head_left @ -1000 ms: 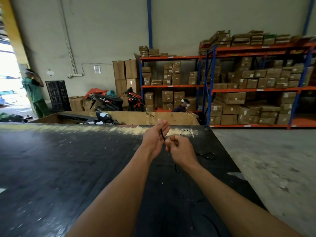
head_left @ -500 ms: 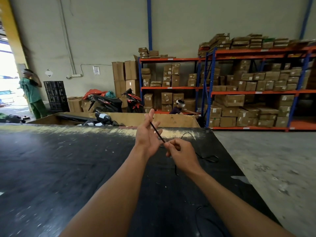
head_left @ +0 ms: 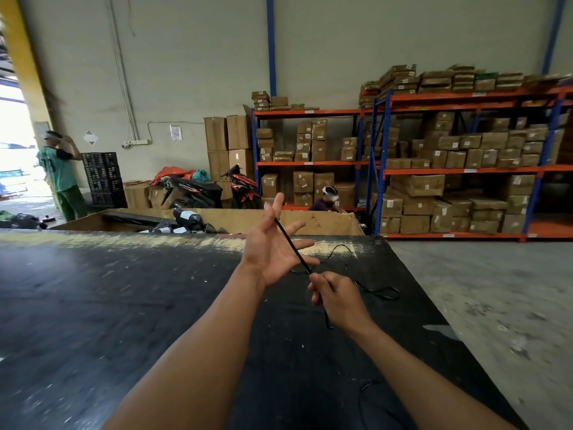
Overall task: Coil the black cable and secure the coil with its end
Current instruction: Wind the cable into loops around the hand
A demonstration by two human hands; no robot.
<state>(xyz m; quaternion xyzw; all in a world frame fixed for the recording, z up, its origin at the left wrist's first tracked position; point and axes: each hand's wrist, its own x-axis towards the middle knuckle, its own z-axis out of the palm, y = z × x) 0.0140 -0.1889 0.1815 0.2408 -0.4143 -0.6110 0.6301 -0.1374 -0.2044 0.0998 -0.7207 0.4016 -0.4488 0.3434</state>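
Starting the first loop over the bench (head_left: 155, 305)

Our left hand (head_left: 273, 246) spreads its fingers (head_left: 296, 228) as a form; our right hand (head_left: 336, 297), at 4 o'clock, pinches the black cable (head_left: 290, 243) taut.

"VARIO" reads on black scooter (head_left: 193, 190) side panel; box labels & wall notice too small.

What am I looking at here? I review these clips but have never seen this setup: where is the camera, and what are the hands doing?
No machine here: a person wears a camera on the head, looking forward and down at two bare arms. The left hand is spread open, with a black cable stretched across its palm. The right hand is closed around the same cable lower down. The rest of the cable lies in loose loops on the dark table, not yet coiled. Behind are shelves of cardboard boxes, parked scooters and two other people.
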